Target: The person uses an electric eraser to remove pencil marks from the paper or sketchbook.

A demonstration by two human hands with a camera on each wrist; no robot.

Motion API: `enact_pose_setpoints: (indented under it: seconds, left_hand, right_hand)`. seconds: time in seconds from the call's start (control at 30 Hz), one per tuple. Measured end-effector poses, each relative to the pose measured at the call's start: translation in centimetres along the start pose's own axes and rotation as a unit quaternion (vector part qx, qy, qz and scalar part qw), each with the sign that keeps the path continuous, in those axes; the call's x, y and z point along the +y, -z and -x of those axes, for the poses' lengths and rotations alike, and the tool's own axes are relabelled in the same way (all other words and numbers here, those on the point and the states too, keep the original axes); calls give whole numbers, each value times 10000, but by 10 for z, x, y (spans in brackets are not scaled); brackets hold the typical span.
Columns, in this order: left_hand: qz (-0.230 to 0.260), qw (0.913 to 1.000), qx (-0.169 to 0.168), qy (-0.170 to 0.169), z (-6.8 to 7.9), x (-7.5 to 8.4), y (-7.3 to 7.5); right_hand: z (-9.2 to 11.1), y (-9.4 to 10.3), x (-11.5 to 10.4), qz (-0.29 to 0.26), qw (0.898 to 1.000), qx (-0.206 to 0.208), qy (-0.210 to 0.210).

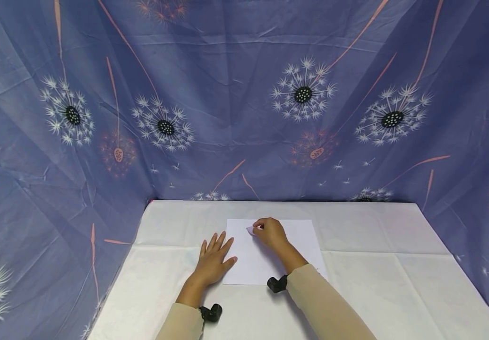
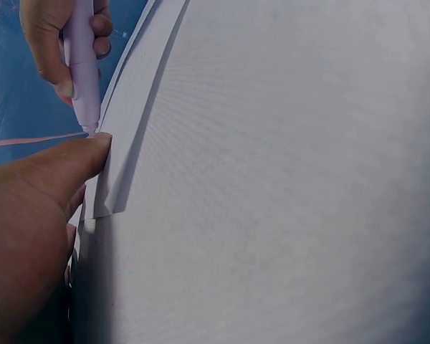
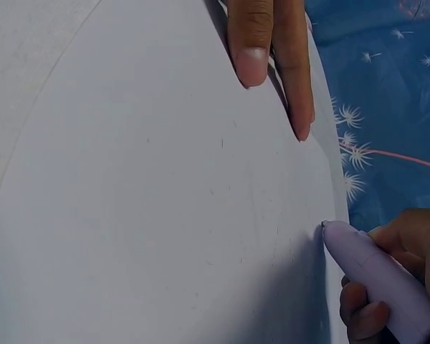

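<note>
A white sheet of paper [image 1: 278, 264] lies on the table. At its left edge my left hand [image 1: 213, 264] rests with fingers spread, thumb and fingertips over the paper. My right hand [image 1: 271, 233] grips a thick lavender pen-shaped tool [image 3: 376, 276] near the upper part of the sheet. In the right wrist view the tool's small dark tip meets the paper, and short fine marks dot the sheet. The left wrist view shows the tool [image 2: 82, 64] beyond my left thumb [image 2: 72, 165].
A white cloth [image 1: 372, 278] with fold creases covers the table. Behind and at the sides hangs a blue curtain [image 1: 235, 104] printed with dandelions. A small black device [image 1: 277, 284] is strapped to the right wrist, another [image 1: 211, 312] to the left.
</note>
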State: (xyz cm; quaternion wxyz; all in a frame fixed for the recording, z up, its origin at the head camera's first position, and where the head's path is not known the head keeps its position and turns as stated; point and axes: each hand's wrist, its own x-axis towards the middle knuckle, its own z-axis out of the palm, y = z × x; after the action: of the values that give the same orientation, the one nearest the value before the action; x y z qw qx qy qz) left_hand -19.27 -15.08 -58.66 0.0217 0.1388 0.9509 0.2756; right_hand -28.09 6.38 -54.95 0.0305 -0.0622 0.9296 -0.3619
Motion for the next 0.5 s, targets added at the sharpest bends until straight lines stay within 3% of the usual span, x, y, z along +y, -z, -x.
enact_pose_setpoints:
  seconds: [0.37,0.5]
  left_hand:
    - [54,10000,76,-13,0,1,-2]
    - [-29,9999,-61,130,-1,1,-1]
  right_hand:
    - [1,5,6,60,9999,88,-119]
    - [3,11,13,77,9998,133,-156]
